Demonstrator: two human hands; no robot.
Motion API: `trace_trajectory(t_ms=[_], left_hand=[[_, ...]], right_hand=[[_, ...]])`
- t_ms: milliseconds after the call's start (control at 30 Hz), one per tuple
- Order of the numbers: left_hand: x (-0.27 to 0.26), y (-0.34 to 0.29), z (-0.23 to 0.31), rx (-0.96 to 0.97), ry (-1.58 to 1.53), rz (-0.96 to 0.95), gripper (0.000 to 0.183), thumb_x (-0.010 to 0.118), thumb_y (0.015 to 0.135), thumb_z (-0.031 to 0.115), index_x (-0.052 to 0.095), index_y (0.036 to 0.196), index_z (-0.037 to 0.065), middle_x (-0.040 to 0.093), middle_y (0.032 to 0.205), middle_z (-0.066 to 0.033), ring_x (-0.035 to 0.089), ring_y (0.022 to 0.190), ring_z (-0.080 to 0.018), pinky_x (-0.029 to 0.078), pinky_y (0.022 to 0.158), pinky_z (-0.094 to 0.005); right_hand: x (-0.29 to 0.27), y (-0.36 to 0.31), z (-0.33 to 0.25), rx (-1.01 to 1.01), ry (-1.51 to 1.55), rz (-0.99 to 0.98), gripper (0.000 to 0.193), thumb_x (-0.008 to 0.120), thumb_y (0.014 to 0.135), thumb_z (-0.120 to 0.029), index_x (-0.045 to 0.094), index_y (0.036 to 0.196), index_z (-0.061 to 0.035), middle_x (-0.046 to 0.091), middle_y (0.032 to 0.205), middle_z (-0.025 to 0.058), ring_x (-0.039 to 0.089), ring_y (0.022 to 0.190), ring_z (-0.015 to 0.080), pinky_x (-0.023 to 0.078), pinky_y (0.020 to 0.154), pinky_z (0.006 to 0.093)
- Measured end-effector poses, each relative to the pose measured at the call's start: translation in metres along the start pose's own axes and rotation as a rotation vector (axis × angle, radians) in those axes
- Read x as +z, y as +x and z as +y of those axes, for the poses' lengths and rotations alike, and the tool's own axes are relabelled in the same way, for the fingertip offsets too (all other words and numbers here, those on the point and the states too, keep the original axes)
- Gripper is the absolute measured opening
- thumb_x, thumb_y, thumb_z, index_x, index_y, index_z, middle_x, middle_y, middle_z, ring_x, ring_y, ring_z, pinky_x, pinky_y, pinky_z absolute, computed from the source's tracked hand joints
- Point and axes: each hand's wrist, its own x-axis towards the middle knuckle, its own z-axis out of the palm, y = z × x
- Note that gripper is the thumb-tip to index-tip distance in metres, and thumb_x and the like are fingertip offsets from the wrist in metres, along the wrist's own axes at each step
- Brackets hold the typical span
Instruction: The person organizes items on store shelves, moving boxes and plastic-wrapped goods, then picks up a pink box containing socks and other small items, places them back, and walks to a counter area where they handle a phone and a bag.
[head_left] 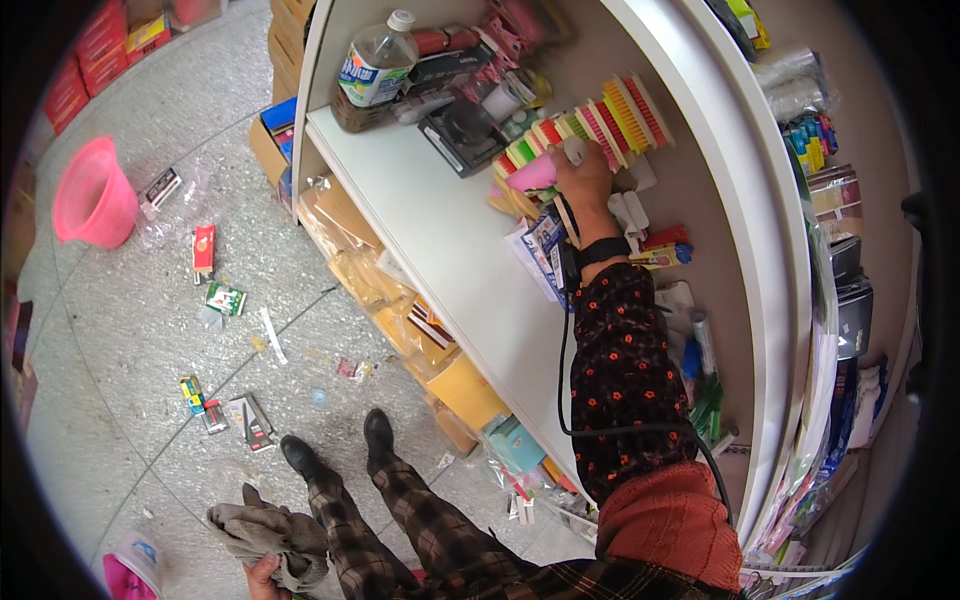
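My right hand (583, 178) reaches onto the white shelf, its fingers curled at a row of scrub brushes (622, 118) with red, yellow, green and pink bristles. A small greyish-white thing shows at the fingertips; what exactly they grip I cannot make out. A pink piece (535, 174) lies right beside the fingers. Blue-and-white packets (543, 250) stand near the wrist, which wears a black band with a cable. Low at the left, my left hand (262, 578) is closed on a crumpled grey cloth (268, 535), held above the floor beside my leg.
A bottle (375, 70) with a white cap stands at the shelf's far left end, near a black box (462, 137). Packaged goods fill the lower shelf (400, 310). Small boxes, a pink bucket (97, 195) and wrappers lie on the grey floor. More goods hang at right (835, 200).
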Motion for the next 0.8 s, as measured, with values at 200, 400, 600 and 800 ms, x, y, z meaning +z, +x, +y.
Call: trace_trajectory(t_ms=[200,400,600,800], left_hand=[[0.03,0.001,0.025,0.14,0.088,-0.033,0.082,0.076,0.068,0.013,0.039,0.14,0.003,0.055,0.131,-0.0126,0.055,0.117,-0.0288,0.044,0.101,-0.0418],[0.1,0.03,0.084,0.371,0.354,-0.204,0.071,0.079,0.069,0.009,0.047,0.132,-0.001,0.058,0.124,-0.0123,0.058,0.111,-0.0247,0.047,0.095,-0.038],[0.24,0.061,0.109,1.275,0.925,-0.66,0.066,0.075,0.068,0.018,0.056,0.13,0.007,0.056,0.124,-0.0198,0.052,0.117,-0.0392,0.039,0.099,-0.0468],[0.262,0.043,0.131,1.457,1.405,-0.737,0.082,0.077,0.056,0.017,0.049,0.132,0.006,0.055,0.119,-0.0165,0.054,0.107,-0.0347,0.042,0.087,-0.0418]], right_hand=[[-0.039,-0.018,-0.039,-0.091,0.272,0.16,0.053,0.079,0.076,-0.03,0.057,0.112,0.0021,0.064,0.106,0.0183,0.063,0.097,0.0305,0.049,0.087,0.038],[-0.097,-0.094,-0.087,-0.139,0.556,0.033,0.045,0.08,0.077,-0.018,0.056,0.11,0.0022,0.061,0.102,0.0093,0.06,0.092,0.0179,0.05,0.081,0.0306],[-0.114,-0.237,-0.179,0.275,1.046,-0.62,0.037,0.074,0.082,-0.007,0.054,0.111,0.0029,0.062,0.095,0.0045,0.056,0.088,0.0076,0.049,0.077,0.0252],[-0.132,-0.277,-0.206,0.884,1.497,-0.674,0.035,0.071,0.081,-0.002,0.054,0.111,0.0,0.064,0.101,0.0047,0.061,0.093,0.0114,0.05,0.082,0.0264]])
